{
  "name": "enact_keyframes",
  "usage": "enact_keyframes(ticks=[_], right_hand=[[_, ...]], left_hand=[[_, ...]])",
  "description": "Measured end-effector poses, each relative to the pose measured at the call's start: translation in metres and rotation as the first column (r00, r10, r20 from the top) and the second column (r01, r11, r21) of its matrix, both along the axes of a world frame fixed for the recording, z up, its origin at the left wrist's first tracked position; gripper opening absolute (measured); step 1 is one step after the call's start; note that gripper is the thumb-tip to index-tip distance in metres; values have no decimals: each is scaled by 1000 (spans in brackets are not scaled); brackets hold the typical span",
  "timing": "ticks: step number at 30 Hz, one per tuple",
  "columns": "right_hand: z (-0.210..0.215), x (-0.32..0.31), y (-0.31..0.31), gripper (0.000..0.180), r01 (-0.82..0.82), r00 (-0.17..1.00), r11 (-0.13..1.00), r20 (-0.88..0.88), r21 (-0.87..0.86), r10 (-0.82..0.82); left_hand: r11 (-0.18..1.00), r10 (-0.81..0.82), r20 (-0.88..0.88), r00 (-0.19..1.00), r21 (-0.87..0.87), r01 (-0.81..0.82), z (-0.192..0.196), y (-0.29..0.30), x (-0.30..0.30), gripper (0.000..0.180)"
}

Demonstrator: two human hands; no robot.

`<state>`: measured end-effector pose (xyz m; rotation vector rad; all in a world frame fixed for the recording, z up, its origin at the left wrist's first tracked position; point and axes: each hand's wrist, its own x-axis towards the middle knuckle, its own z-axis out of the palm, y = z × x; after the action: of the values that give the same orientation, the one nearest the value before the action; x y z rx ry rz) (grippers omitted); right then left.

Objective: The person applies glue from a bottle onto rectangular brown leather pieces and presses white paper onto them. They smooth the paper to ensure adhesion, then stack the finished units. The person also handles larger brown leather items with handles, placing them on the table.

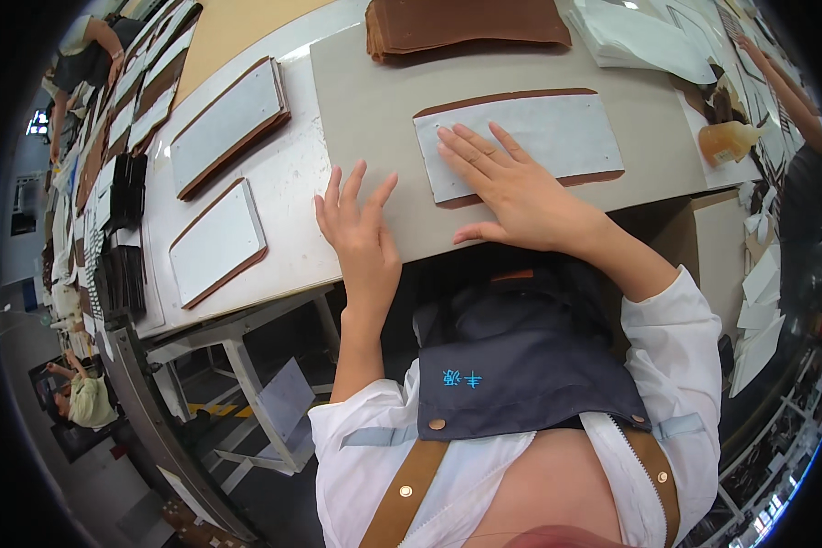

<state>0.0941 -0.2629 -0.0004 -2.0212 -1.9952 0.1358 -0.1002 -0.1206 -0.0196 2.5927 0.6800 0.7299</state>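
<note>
A pale bluish-white rectangular sheet (548, 137) lies on a brown leather-like piece (511, 94), whose edges show along its far and near sides. My right hand (511, 187) rests flat on the sheet's left part, fingers stretched and thumb out over the grey board. To its left, my left hand (361, 219) is raised by the board's near edge, fingers spread and nothing in them. Both pieces lie on a grey board (365, 110) on the white table.
A stack of brown pieces (466, 26) sits at the far side. White-faced pieces are piled on the left (233, 123), with a smaller pile (217, 242) nearer. White sheets (644, 41) and a bottle of amber liquid (726, 142) are at the right. Other people work at both sides.
</note>
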Motion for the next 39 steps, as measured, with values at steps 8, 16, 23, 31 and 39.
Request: enact_keyframes(ticks=[8, 16, 23, 31, 39], right_hand=[[0, -22, 6, 104, -8, 999, 1000, 41, -16, 8], [2, -22, 3, 106, -24, 997, 1000, -68, -7, 23], [-7, 36, -19, 97, 201, 971, 979, 127, 31, -204], [-13, 89, -63, 95, 372, 906, 925, 245, -77, -344], [-16, 121, -96, 91, 477, 843, 878, 259, 49, -472]], left_hand=[[999, -33, 29, 999, 6, 33, -4, -2, 0, 54], [974, -222, 18, 975, -39, 223, 4, -4, 28, 52], [943, -296, -262, 919, 75, 325, -1, -7, 73, 63], [949, -207, -405, 891, 140, 283, 1, 4, 69, 80], [962, -112, -400, 909, 185, 200, 4, 21, 62, 84]])
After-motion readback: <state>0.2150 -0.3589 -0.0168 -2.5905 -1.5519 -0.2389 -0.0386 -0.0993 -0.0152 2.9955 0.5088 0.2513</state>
